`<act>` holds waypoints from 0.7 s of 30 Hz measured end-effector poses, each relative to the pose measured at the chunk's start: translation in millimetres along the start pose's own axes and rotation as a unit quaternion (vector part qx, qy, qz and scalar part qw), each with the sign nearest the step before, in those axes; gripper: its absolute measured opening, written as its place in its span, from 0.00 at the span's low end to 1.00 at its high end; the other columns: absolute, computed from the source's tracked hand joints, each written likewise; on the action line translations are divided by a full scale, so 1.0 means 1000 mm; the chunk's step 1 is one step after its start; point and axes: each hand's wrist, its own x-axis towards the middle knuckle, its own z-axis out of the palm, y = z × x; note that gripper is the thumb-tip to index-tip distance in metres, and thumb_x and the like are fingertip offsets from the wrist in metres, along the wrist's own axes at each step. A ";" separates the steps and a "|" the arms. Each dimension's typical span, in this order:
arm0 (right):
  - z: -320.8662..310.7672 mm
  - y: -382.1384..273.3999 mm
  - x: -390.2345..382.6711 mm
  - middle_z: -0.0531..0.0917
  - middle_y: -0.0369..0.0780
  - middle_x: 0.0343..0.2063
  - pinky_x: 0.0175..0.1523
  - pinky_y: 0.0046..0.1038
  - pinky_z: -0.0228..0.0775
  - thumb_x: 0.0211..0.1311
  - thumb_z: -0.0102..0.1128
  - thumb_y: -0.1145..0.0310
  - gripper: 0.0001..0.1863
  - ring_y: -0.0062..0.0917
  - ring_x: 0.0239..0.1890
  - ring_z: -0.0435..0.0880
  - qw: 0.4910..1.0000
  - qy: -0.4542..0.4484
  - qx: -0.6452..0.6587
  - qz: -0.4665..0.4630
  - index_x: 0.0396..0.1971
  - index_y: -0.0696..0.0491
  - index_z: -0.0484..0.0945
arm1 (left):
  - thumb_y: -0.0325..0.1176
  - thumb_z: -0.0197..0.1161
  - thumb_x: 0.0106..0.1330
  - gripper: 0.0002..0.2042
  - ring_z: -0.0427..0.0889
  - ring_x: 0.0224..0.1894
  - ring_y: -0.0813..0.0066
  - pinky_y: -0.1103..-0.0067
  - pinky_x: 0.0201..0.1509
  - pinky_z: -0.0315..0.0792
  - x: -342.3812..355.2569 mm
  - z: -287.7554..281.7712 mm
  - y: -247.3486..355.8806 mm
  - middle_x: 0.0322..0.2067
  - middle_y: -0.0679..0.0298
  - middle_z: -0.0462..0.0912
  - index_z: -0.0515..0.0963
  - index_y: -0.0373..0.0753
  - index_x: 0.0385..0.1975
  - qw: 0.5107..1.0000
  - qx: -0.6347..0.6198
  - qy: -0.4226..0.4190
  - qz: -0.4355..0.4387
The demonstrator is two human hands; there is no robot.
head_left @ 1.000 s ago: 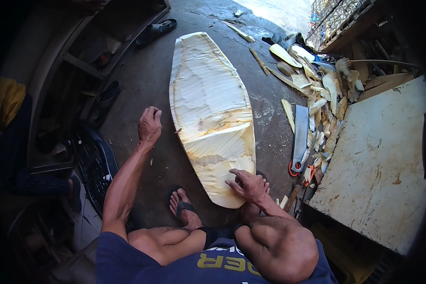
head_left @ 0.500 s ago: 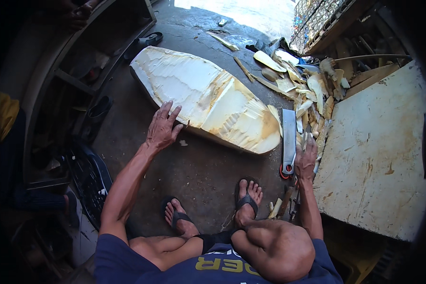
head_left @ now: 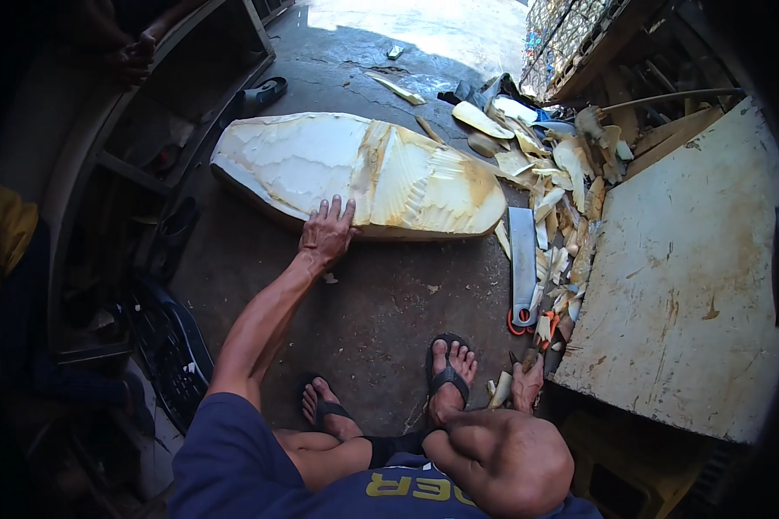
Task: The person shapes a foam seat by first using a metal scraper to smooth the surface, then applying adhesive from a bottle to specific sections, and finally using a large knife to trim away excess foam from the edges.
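Left hand laid on a carved foam block (head_left: 303, 164), right hand well apart from it among tools and scraps.

The block lies crosswise on the floor (head_left: 381, 303); the left hand (head_left: 329, 233) rests on its near edge, fingers a little apart, gripping nothing. The right hand (head_left: 526, 385) is lower right of the block, fingers curled; I cannot tell whether they clamp anything. To steady the block well, I would judge, press lightly with flat fingers so the soft edge does not dent, and feel for handles, since a flat metal tool (head_left: 522, 259) sits just beside the block's right end. Yellow lettering (head_left: 415, 486) crosses the dark shirt (head_left: 260, 467) on the block's near side; no label shows on the block.
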 end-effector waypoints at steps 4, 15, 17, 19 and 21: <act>-0.005 -0.006 -0.007 0.77 0.44 0.42 0.37 0.31 0.71 0.74 0.55 0.63 0.34 0.27 0.35 0.77 0.999 -0.011 0.042 0.020 0.76 0.54 0.55 | 0.48 0.62 0.70 0.27 0.81 0.55 0.41 0.60 0.49 0.81 0.021 0.007 0.032 0.57 0.42 0.77 0.74 0.39 0.64 1.000 0.006 0.019 0.004; 0.070 -0.071 0.094 0.81 0.41 0.35 0.25 0.25 0.75 0.77 0.52 0.68 0.34 0.18 0.23 0.80 0.967 -0.028 0.094 -0.236 0.78 0.51 0.51 | 0.54 0.57 0.72 0.26 0.85 0.24 0.56 0.64 0.30 0.77 0.060 -0.070 0.126 0.20 0.55 0.83 0.85 0.40 0.19 0.972 -0.210 -0.049 0.097; 0.083 -0.081 0.107 0.81 0.42 0.37 0.26 0.25 0.76 0.77 0.52 0.67 0.35 0.17 0.22 0.79 0.946 -0.048 0.017 -0.321 0.78 0.48 0.51 | 0.50 0.56 0.73 0.22 0.86 0.27 0.57 0.64 0.33 0.79 0.058 -0.063 0.095 0.23 0.56 0.85 0.88 0.40 0.24 0.984 -0.174 0.006 0.036; 0.096 -0.092 0.115 0.82 0.43 0.40 0.26 0.25 0.75 0.77 0.51 0.66 0.34 0.17 0.21 0.79 0.963 -0.109 0.036 -0.242 0.79 0.45 0.52 | 0.47 0.54 0.74 0.21 0.82 0.57 0.52 0.62 0.60 0.76 0.061 -0.053 0.063 0.53 0.50 0.84 0.81 0.40 0.55 0.985 -0.167 0.010 -0.044; 0.108 -0.108 0.123 0.83 0.44 0.42 0.26 0.25 0.75 0.78 0.51 0.65 0.34 0.17 0.20 0.78 0.973 -0.170 0.079 -0.136 0.79 0.43 0.52 | 0.50 0.49 0.76 0.27 0.63 0.73 0.47 0.52 0.74 0.59 0.058 -0.028 0.035 0.71 0.49 0.67 0.67 0.45 0.71 0.997 -0.019 0.003 -0.074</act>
